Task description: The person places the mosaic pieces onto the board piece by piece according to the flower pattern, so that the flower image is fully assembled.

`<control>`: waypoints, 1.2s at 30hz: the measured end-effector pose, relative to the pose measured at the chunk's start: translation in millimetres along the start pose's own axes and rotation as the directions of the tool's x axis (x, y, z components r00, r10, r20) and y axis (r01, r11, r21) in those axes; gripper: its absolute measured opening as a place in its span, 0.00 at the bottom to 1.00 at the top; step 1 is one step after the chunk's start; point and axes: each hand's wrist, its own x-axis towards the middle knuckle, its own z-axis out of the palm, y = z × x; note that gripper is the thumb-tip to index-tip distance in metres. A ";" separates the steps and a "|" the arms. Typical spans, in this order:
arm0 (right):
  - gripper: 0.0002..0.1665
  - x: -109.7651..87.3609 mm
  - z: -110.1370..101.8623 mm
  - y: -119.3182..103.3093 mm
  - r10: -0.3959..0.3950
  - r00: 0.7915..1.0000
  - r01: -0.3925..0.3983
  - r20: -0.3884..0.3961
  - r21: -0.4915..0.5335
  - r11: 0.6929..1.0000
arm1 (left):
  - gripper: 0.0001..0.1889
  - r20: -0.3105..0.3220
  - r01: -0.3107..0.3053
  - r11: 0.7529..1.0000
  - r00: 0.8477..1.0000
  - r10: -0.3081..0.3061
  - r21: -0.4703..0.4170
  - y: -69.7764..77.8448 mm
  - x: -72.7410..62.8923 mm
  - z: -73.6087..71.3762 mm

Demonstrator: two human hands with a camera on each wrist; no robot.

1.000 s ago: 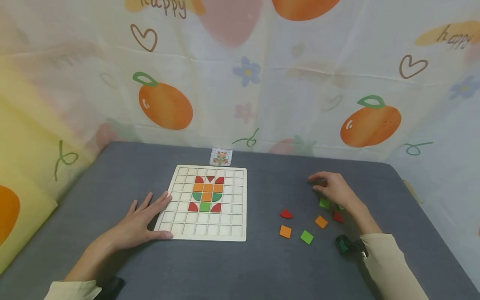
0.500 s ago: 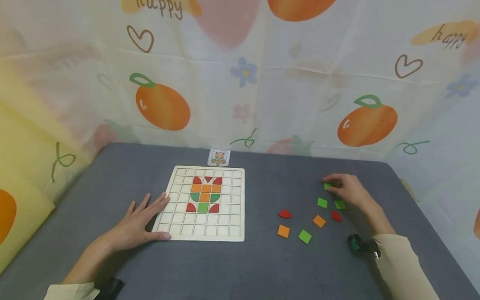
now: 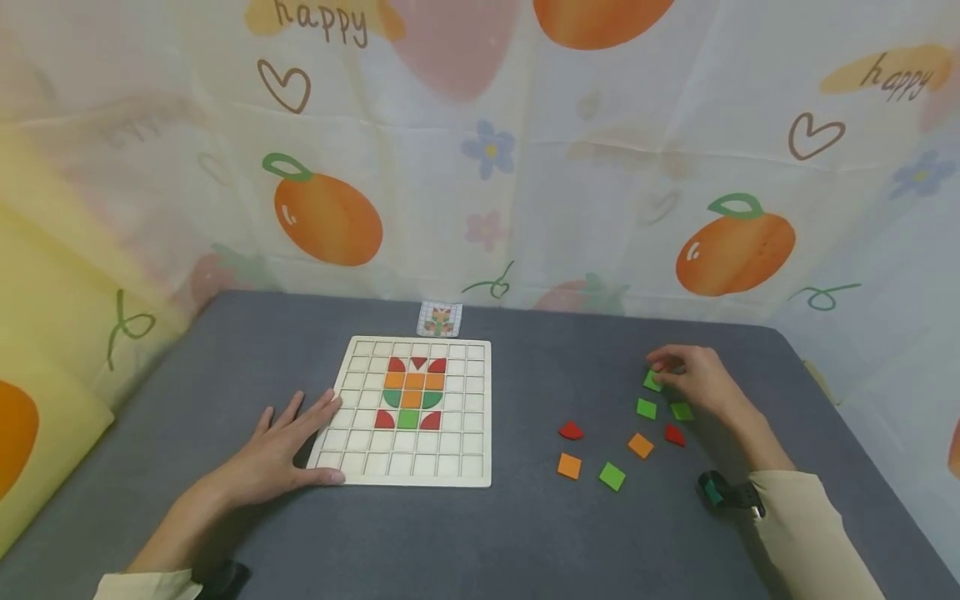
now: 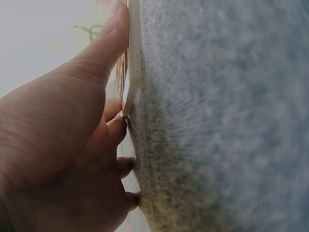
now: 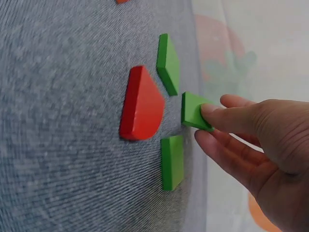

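A pick-up seems in hand: a green square (image 5: pixel 192 107) at the right of the table (image 3: pixel 525 533), beside other tiles (image 5: pixel 172 164). Next calls for a secure lift. The right hand (image 3: pixel 699 382) pinches it narrowly; the left hand (image 3: pixel 272 457), spread wide, rests on the board's (image 3: pixel 472 398) left edge.

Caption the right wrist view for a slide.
Right hand pinches a green square tile near two more green square tiles and a red curved-edged tile.

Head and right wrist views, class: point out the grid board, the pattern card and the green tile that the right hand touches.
Grid board (image 3: pixel 452 420): head view, bare cell right of centre.
Pattern card (image 3: pixel 439 320): head view, printed middle.
Touched green tile (image 5: pixel 192 110): right wrist view, uncovered face.
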 end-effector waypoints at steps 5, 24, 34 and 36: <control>0.16 1.1 0.4 -4.8 -0.027 1.000 0.027 0.012 0.007 1.000 | 0.56 0.002 0.003 1.000 1.000 -0.003 -0.006 -0.5 0.2 1.7; 0.15 16.8 19.4 -43.4 -0.126 0.992 0.125 0.027 0.014 0.992 | 0.56 -0.003 -0.009 1.000 1.000 0.009 -0.010 0.9 2.3 0.9; 0.15 28.0 33.9 -69.2 -0.220 0.974 0.218 0.044 0.050 0.975 | 0.56 -0.002 0.001 1.000 1.000 -0.001 -0.012 0.1 1.2 0.8; 0.15 29.7 36.7 -73.4 -0.234 0.971 0.232 0.046 0.052 0.971 | 0.56 -0.001 0.002 1.000 1.000 -0.002 -0.015 -0.3 0.5 0.8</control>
